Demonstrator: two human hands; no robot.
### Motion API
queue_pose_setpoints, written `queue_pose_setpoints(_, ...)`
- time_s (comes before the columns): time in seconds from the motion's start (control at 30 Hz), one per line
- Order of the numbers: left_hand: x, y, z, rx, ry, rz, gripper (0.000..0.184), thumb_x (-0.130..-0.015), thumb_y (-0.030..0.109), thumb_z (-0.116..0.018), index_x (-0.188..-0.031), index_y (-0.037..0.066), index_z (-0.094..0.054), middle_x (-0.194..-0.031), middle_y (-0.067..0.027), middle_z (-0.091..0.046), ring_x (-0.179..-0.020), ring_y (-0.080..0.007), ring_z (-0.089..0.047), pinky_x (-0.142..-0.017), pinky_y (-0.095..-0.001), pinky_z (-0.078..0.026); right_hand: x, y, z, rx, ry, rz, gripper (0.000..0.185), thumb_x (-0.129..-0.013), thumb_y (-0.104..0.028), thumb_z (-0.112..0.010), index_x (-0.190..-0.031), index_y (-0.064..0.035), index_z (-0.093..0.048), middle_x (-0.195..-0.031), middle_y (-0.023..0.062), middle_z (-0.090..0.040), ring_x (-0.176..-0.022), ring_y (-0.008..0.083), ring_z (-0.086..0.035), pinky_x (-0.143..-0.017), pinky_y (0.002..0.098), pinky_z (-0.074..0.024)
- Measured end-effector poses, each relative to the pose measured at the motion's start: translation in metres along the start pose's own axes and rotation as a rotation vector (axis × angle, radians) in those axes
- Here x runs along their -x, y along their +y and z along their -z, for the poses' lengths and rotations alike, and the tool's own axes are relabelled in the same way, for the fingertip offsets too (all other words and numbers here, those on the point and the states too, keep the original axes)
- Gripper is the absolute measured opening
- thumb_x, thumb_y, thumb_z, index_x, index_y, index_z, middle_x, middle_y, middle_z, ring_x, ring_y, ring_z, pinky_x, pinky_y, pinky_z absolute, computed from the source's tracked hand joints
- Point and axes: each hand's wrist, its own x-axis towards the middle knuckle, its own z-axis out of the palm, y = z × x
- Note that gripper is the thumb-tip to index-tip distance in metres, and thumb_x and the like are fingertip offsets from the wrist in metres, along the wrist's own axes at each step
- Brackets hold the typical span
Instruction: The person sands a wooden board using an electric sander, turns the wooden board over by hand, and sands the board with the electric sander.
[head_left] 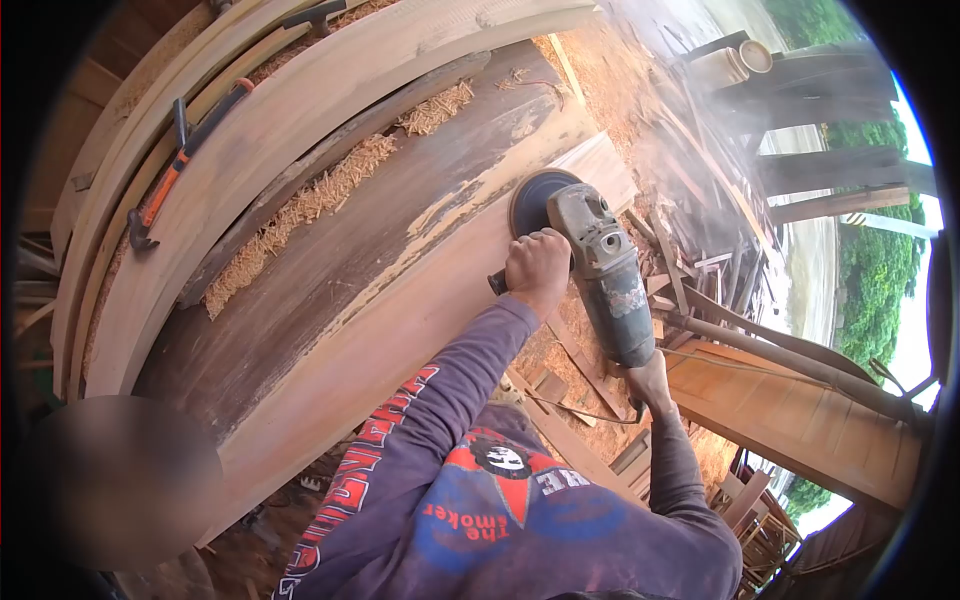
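A grey angle grinder (612,275) with a dark round disc (538,200) lies against the pale edge of a large wooden plank (400,270). My left hand (538,268) is wrapped round the black side handle near the disc. At the rear end of the tool body, my right hand (648,380) grips it, its fingers partly hidden beneath. Dust hangs in the air beyond the disc. Curly shavings (335,190) lie along the plank's dark upper face.
Curved boards (200,240) lie at the upper left, with an orange-handled hammer (168,185) on them. Scrap wood and sawdust cover the ground at right. A wooden panel (790,415) stands at the lower right. A blurred round shape (125,485) is at lower left.
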Motion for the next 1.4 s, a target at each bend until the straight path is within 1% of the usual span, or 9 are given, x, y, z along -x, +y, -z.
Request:
queue_pose_setpoints(0.2, -0.052, 0.052, -0.018, 0.002, -0.024, -0.033, 0.008, -0.086, 0.009, -0.062, -0.085, 0.003, -0.068, -0.079, -0.0148, -0.073, -0.077, -0.0269, -0.076, -0.066, -0.0364, -0.061, -0.052, 0.008, 0.053, 0.044, -0.117, -0.222, 0.028, -0.072, -0.009, -0.076, -0.095, 0.0062, -0.072, -0.083, 0.0088, -0.074, -0.076, 0.0134, -0.067, -0.069, 0.0331, -0.0529)
queue_pose_setpoints(0.43, -0.097, 0.098, -0.047, 0.013, -0.035, -0.019, 0.007, -0.085, 0.01, -0.064, -0.085, 0.005, -0.069, -0.08, -0.0133, -0.074, -0.077, -0.0256, -0.075, -0.066, -0.0374, -0.059, -0.088, 0.031, 0.075, -0.064, -0.026, -0.059, 0.027, -0.071, -0.009, -0.076, -0.093, 0.0057, -0.073, -0.081, 0.0074, -0.073, -0.074, 0.0128, -0.065, -0.068, 0.0335, -0.0525)
queue_pose_setpoints(0.57, -0.119, 0.12, -0.062, -0.03, 0.036, -0.103, 0.008, -0.084, 0.011, -0.064, -0.083, 0.008, -0.071, -0.076, -0.0082, -0.073, -0.071, -0.022, -0.072, -0.061, -0.0373, -0.053, -0.1, 0.035, 0.085, -0.084, -0.051, -0.116, 0.026, -0.071, -0.009, -0.078, -0.092, 0.0056, -0.073, -0.08, 0.0061, -0.072, -0.073, 0.0111, -0.063, -0.067, 0.0333, -0.0518)
queue_pose_setpoints(0.73, -0.136, 0.147, -0.061, 0.042, -0.06, -0.13, 0.005, -0.083, 0.01, -0.067, -0.084, 0.007, -0.07, -0.078, -0.0089, -0.075, -0.075, -0.0223, -0.076, -0.064, -0.0358, -0.057, -0.105, 0.051, 0.098, -0.086, -0.052, -0.197, 0.023, -0.07, -0.009, -0.078, -0.088, 0.0043, -0.072, -0.075, 0.0039, -0.071, -0.068, 0.0104, -0.061, -0.062, 0.0329, -0.05)
queue_pose_setpoints(0.83, -0.13, 0.149, -0.064, 0.033, -0.076, -0.179, 0.004, -0.082, 0.01, -0.067, -0.083, 0.007, -0.07, -0.077, -0.0083, -0.075, -0.074, -0.0221, -0.076, -0.064, -0.037, -0.058, -0.095, 0.07, 0.088, -0.185, -0.011, -0.205, 0.021, -0.069, -0.008, -0.077, -0.085, 0.0036, -0.071, -0.072, 0.0032, -0.069, -0.066, 0.0104, -0.06, -0.061, 0.0322, -0.0492)
queue_pose_setpoints(1.03, -0.128, 0.145, -0.065, 0.04, -0.096, -0.229, 0.004, -0.083, 0.011, -0.067, -0.083, 0.008, -0.07, -0.076, -0.0089, -0.075, -0.073, -0.0229, -0.076, -0.063, -0.0377, -0.058, -0.081, 0.061, 0.073, -0.17, -0.029, -0.263, 0.032, -0.07, -0.008, -0.077, -0.097, 0.0044, -0.067, -0.087, 0.0037, -0.069, -0.078, 0.012, -0.061, -0.069, 0.032, -0.0508)
queue_pose_setpoints(1.17, -0.113, 0.128, -0.054, 0.017, -0.108, -0.237, 0.006, -0.084, 0.012, -0.067, -0.085, 0.008, -0.07, -0.077, -0.0098, -0.075, -0.074, -0.0238, -0.076, -0.062, -0.0366, -0.057, -0.064, 0.059, 0.051, -0.194, -0.041, -0.248, 0.029, -0.07, -0.007, -0.077, -0.095, 0.0045, -0.068, -0.082, 0.0029, -0.068, -0.073, 0.0117, -0.059, -0.066, 0.0319, -0.0503)
queue_pose_setpoints(1.27, -0.093, 0.106, -0.047, 0.037, -0.101, -0.225, 0.006, -0.083, 0.012, -0.067, -0.086, 0.008, -0.07, -0.078, -0.0102, -0.075, -0.074, -0.0236, -0.076, -0.064, -0.0361, -0.056, -0.041, 0.05, 0.033, -0.203, -0.001, -0.214, 0.014, -0.068, -0.006, -0.077, -0.072, 0.0013, -0.067, -0.067, 0.0042, -0.066, -0.06, 0.0134, -0.061, -0.056, 0.0309, -0.0474)
queue_pose_setpoints(1.4, -0.053, 0.067, -0.034, 0.021, -0.045, -0.203, 0.006, -0.082, 0.012, -0.068, -0.087, 0.007, -0.069, -0.08, -0.0105, -0.075, -0.076, -0.0231, -0.074, -0.067, -0.0361, -0.056, -0.006, 0.046, 0.002, -0.208, -0.054, -0.258, 0.021, -0.07, -0.008, -0.078, -0.084, 0.0039, -0.068, -0.074, 0.0034, -0.068, -0.065, 0.0121, -0.059, -0.061, 0.0315, -0.0489)
